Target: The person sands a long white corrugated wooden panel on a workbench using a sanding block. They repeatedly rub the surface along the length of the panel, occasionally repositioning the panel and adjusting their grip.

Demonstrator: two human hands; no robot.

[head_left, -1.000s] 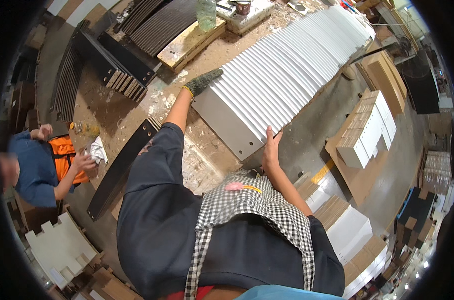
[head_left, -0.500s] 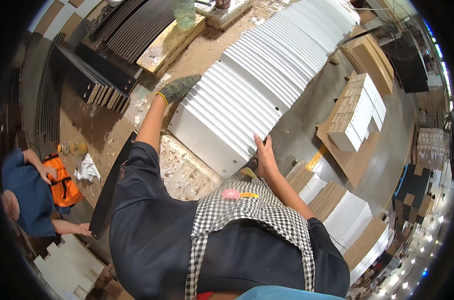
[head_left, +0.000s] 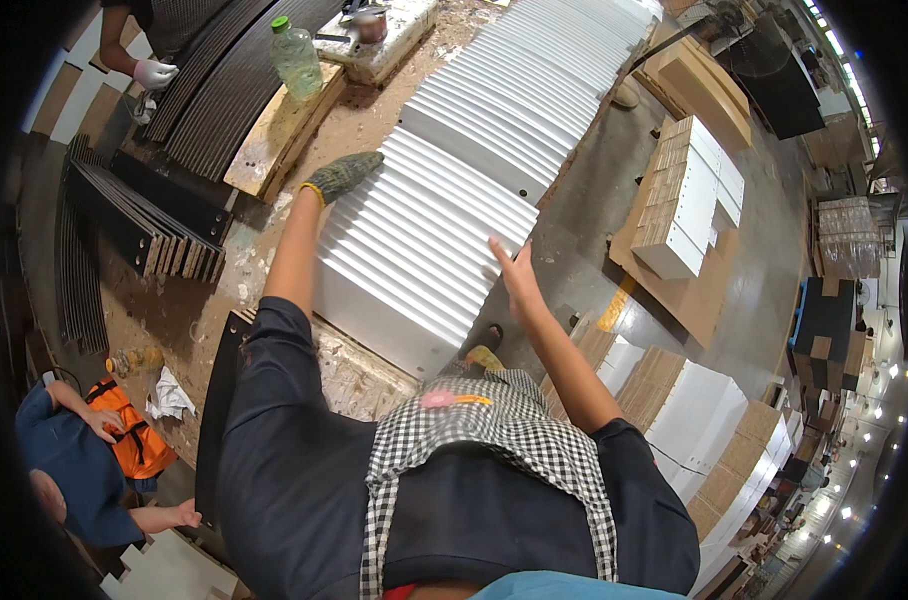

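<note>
A long row of white boards (head_left: 444, 215), stacked closely on edge, runs from in front of me to the far right. The nearest one leans over and shows a broad flat face. My left hand (head_left: 344, 176), in a dark green knitted glove with a yellow cuff, lies along the left ends of the boards with fingers stretched out. At their right ends is my bare right hand (head_left: 515, 272), thumb and fingers spread; some fingers are partly hidden beside the edge. A grey gap with a dark hole (head_left: 523, 193) divides the row just beyond my hands.
Black boards (head_left: 164, 225) stand on the worktable at left. A clear bottle with green cap (head_left: 297, 65) sits on a wooden block. One co-worker's white-gloved hand (head_left: 155, 74) is at far left; another person in blue (head_left: 74, 480) is by an orange bag (head_left: 129, 430). White panel stacks (head_left: 679, 205) stand at right.
My view has shifted, so the row sits further left and up. Both hands have moved slightly farther along it. A white-gloved hand has come into view at the far left.
</note>
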